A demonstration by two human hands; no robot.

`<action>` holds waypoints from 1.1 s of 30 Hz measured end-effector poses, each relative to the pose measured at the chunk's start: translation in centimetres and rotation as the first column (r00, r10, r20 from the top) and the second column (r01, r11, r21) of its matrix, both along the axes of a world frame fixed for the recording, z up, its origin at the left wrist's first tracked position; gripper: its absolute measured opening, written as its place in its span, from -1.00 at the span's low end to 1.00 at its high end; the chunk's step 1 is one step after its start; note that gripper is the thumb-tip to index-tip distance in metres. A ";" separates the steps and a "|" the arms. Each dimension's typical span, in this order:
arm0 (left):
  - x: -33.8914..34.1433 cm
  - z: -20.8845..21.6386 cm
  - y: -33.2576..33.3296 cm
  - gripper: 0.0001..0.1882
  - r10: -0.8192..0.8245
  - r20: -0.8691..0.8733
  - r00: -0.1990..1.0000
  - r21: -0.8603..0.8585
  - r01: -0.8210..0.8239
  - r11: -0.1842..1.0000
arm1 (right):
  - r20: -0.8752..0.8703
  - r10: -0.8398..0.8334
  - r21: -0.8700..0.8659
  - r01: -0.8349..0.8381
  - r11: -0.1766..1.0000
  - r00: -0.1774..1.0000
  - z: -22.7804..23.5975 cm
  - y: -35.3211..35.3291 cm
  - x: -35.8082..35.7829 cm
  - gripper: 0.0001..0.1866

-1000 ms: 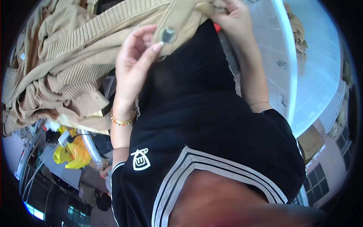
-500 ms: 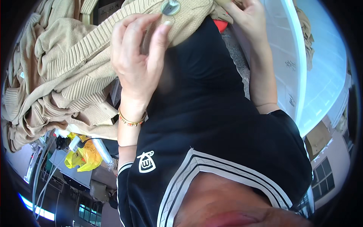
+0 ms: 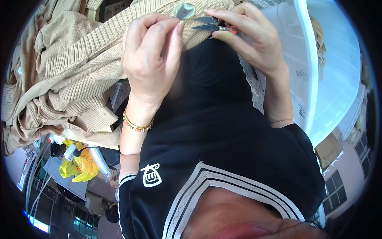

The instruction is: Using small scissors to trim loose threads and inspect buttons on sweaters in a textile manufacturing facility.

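Note:
A tan knit cardigan (image 3: 85,55) with a ribbed band lies across my lap and spreads to the left. At its upper edge, my left hand (image 3: 149,63) pinches a large round button (image 3: 185,11), dark in the middle with a pale rim. My right hand (image 3: 260,42) holds small thread snips (image 3: 211,26) between thumb and fingers. Their two dark blades are apart and point left, with the tips just below and right of the button. A tan wrap covers the tip of my right thumb. Any thread at the button is too fine to make out.
A large white plastic tub (image 3: 308,75) stands close by my right arm, with tan cloth (image 3: 318,36) over its far side. More knitwear is heaped at the left. Below it are a yellow plastic bag (image 3: 81,169) and cables. A cardboard box (image 3: 328,151) sits at the right.
My right hand has come down and left, bringing the snips into view with blades apart beside the button. My left hand has shifted slightly right with the button and cardigan edge.

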State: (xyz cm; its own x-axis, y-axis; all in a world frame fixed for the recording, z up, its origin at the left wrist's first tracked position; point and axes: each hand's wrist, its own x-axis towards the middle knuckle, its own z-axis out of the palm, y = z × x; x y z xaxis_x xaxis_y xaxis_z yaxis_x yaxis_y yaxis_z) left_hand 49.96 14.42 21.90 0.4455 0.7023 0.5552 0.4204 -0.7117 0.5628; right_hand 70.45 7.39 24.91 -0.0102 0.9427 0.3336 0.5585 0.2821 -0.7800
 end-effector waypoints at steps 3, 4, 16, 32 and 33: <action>0.0 -0.3 0.3 -0.88 -0.041 0.067 0.997 -0.034 0.043 0.998 | 0.066 -0.029 -0.037 0.032 0.999 0.997 0.7 -0.3 0.0 -0.59; 0.1 -0.4 0.4 -0.88 -0.065 0.092 0.994 -0.045 0.069 0.997 | 0.076 -0.033 -0.040 0.036 0.999 0.997 1.0 -0.4 0.0 -0.59; -0.5 -0.2 0.0 -0.83 -0.051 0.103 0.993 -0.104 0.061 0.993 | 0.186 -0.025 -0.091 0.043 0.995 0.982 0.6 0.2 0.0 -0.62; -0.2 -1.0 0.1 -0.82 -0.025 0.170 0.985 -0.024 0.029 0.999 | 0.220 -0.105 0.068 0.092 0.993 0.970 -1.2 -0.6 0.9 -0.59; -0.2 -1.2 0.3 -0.82 -0.028 0.152 0.988 -0.007 0.030 1.000 | 0.226 -0.104 0.063 0.092 0.994 0.969 -1.2 -0.6 0.9 -0.59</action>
